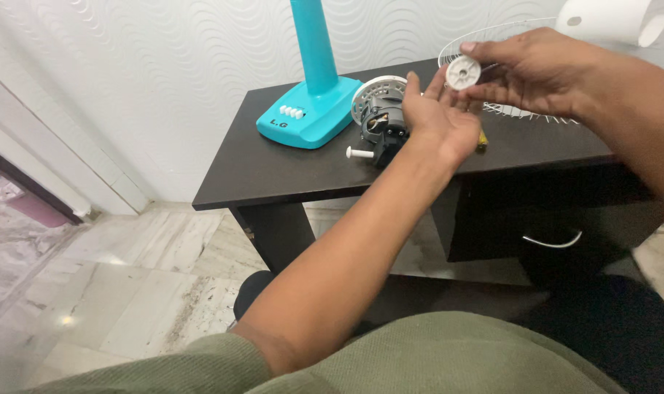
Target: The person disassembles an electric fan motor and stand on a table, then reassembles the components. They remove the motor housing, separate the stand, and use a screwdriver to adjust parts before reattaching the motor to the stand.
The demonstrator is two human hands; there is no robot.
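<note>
Both hands are up over the dark table (273, 171) right now. Right hand (540, 69) pinches a small white round disc (463, 72) between thumb and fingertips, holding it up in the air with its face turned toward the camera. Left hand (440, 117) sits just beneath and beside that disc, palm up and fingers spread loose, gripping nothing, its fingertips close to the disc's lower edge. Behind the left hand, on the tabletop, lies a black fan motor (383, 120) with a pale ribbed round housing at its back and a white shaft poking out toward the front edge of the table. Just left of the motor stands a turquoise fan base (310, 113) with a row of white buttons and a turquoise column rising out of frame. A white wire fan guard (525, 111) lies flat on the table behind the right hand, partly hidden by it. A white rounded casing (609, 18) shows at the top right corner. The table has a drawer with a curved metal handle (552, 241) below, and pale marble floor (127, 277) spreads to the left.
</note>
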